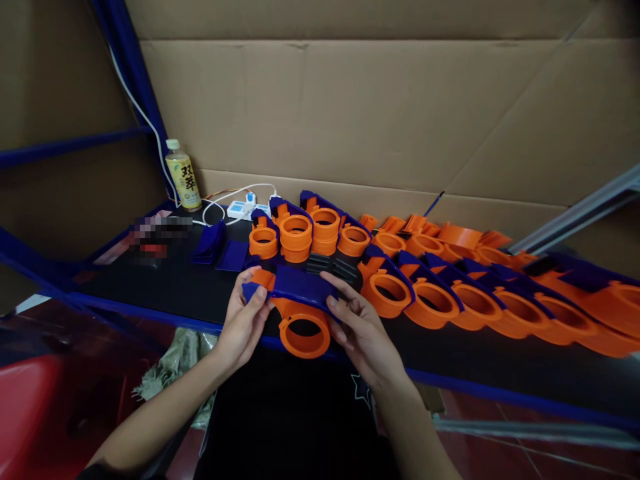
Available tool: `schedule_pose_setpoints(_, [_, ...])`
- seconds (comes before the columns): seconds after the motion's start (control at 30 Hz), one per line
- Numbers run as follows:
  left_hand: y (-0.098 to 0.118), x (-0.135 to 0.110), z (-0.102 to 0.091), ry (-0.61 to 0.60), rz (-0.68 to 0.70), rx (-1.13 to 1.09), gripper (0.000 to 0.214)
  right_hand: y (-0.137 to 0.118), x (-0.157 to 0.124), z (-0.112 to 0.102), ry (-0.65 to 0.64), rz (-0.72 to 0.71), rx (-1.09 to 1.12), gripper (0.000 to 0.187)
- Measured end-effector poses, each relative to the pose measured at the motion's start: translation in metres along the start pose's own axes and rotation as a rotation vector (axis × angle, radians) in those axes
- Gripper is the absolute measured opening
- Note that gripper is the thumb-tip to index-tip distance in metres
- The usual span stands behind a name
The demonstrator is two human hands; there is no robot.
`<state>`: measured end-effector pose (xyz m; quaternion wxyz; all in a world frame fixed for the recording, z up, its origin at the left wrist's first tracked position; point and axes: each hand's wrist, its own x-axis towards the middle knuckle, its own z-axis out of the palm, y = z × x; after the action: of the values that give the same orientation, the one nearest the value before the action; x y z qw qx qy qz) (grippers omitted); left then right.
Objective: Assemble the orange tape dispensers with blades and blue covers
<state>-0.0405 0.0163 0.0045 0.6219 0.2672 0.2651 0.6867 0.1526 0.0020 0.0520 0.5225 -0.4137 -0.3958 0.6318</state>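
Observation:
Both hands hold one plastic piece above the near edge of the black table: an orange ring part with a dark blue flat plate on top of it. My left hand grips the plate's left end, fingers curled over it. My right hand grips the right end, thumb on top. Right behind the held piece lie black ribbed pieces.
A long row of like orange-and-blue ring assemblies runs to the right, with more stacked behind. Loose blue plates, a white power strip and a drink bottle stand at the back left. Cardboard walls the back; a red bin is low left.

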Motion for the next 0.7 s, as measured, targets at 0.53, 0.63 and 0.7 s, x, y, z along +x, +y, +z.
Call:
schedule_pose_setpoints(0.53, [0.0060,-0.0048,0.0028,-0.083,0.027,0.049,0.056,0.0008,-0.0051,0.0048,-0.037,0.061,0.020,0.058])
schedule_pose_setpoints(0.63, [0.0077,-0.0064,0.0027,-0.104,0.036,0.068,0.060,0.0023,-0.0061,0.0048,-0.043,0.068,0.073,0.056])
schedule_pose_setpoints(0.7, [0.0087,-0.0072,0.0039,-0.099,0.024,0.084,0.062,0.0033,-0.0070,0.0049,-0.036,0.062,0.077,0.056])
